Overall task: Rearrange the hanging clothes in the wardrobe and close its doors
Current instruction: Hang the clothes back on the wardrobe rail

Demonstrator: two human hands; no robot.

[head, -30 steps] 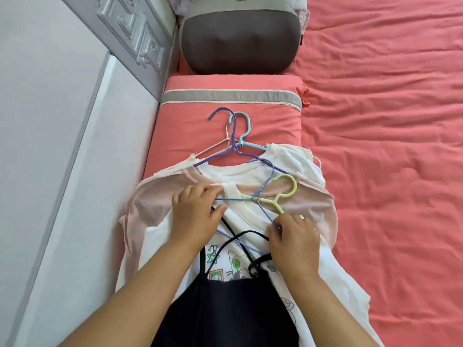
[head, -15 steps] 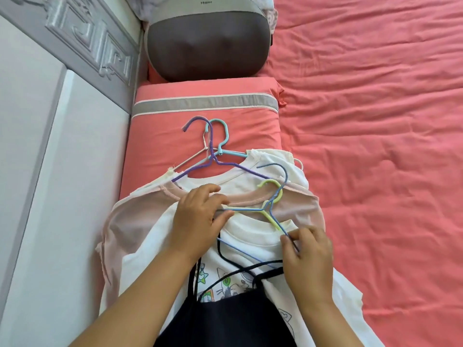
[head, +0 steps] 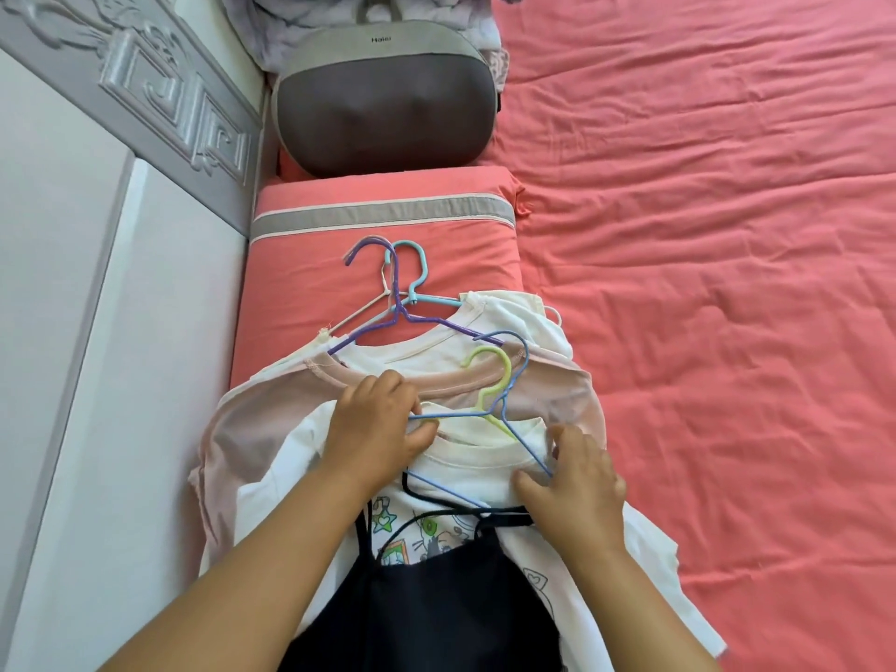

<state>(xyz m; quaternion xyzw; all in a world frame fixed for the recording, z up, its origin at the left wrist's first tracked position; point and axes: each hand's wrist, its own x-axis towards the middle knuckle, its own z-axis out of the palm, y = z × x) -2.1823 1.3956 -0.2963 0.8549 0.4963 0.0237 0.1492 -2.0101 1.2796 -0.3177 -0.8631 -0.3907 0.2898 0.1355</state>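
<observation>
- Dark navy strappy garment (head: 426,603), nearest the viewer at 6 o'clock, lies on top of the pile; its thin black straps (head: 451,509) run up to the thin blue wire hanger.
- Right hand (head: 574,494) rests at the right end of the thin blue wire hanger (head: 514,429), fingers curled about the wire at its lower right corner; whether they truly pinch it cannot be told.
- Left hand (head: 378,431) pinches the left arm of the same hanger between thumb and fingers, at 9 o'clock from the right hand.
- The hanger's long axis runs from 9 to 4 o'clock between the two hands, its hook pointing to 12 o'clock; both hands are equally near, so a two-handed lift seems likely.
- In the way: the yellow-green plastic hanger (head: 494,380) crosses the blue hook and may snag.
- Beneath lie a white cartoon-print T-shirt (head: 485,477) and a pale pink top (head: 271,419).
- Farther, at 12 o'clock: purple, light-blue and white hangers (head: 397,293) on a coral pillow (head: 310,264).
- Farthest: a grey-brown cushion (head: 383,104); the white panelled wardrobe door (head: 97,332) stands at 9 o'clock.
</observation>
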